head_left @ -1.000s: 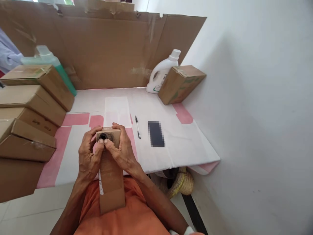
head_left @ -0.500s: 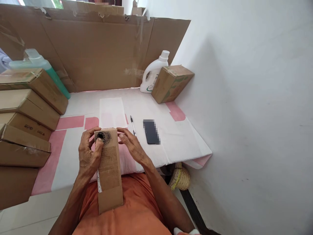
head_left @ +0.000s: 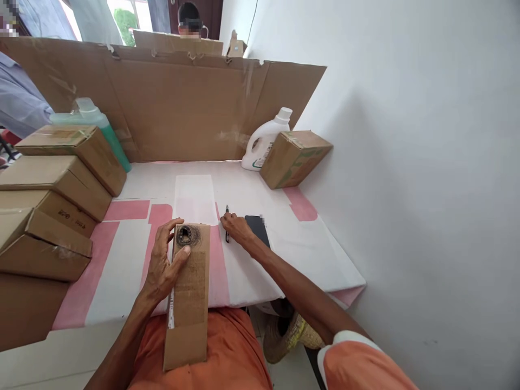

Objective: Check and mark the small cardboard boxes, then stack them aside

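On box, pen — left hand wide, right curled

From here I see a white wall filling three o'clock, a soft shadow on it. Curtains flank a bright window at eleven; pale floor shows at eight.

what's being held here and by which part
The left grip holds the box by its upper left edge, thumb below the hole. The right grip is at the pen; a hold can't be told.
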Demonstrator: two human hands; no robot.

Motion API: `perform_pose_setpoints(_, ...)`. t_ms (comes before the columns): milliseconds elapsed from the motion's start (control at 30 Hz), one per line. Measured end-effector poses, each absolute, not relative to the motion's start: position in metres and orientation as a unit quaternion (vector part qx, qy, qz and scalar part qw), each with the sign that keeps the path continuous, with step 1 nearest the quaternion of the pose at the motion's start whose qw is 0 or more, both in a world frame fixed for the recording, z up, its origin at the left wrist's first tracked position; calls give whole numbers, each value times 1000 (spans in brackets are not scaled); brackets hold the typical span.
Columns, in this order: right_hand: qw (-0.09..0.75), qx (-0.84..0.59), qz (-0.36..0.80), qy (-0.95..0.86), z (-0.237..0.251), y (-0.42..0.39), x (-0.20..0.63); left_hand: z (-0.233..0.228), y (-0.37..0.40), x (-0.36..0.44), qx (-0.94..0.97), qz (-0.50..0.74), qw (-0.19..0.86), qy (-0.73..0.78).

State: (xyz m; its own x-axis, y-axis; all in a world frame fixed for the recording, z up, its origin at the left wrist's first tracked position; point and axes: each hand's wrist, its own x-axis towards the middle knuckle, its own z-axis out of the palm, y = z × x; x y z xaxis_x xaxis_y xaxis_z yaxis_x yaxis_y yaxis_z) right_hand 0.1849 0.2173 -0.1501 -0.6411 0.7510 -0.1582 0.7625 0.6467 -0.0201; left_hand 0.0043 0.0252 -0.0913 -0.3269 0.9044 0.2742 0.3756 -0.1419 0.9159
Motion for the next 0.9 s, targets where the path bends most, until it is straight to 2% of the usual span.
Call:
perform_pose_setpoints(100,37,389,-46,919,-144,231,192,-94,24,2,548,538,246,591)
perform_pose_setpoints(233,-54,418,-39,906,-123,240,205,-95,20,2,548,535,268,585)
perform_pose_setpoints(300,-215,458,-93,857,-108,230,206,-96,20,2,544,538,278,581)
perform_pose_setpoints(400,-555,389,-346,649,-85,185,194,-97,21,2,541,546,279,576)
perform_pose_setpoints(433,-600,329,-432,588,-79,163,187,-98,21,2,542,547,277,574)
perform_pose_setpoints(500,-594,271,-531,541,-73,119,172,-97,21,2,543,548,278,572)
perform_pose_setpoints(600,-568,258,-578,526,-75,72,155,-96,19,1,536,552,286,571)
perform_pose_setpoints(900,-512,316,-499,624,-85,69,151,-97,16,2,523,568,276,572)
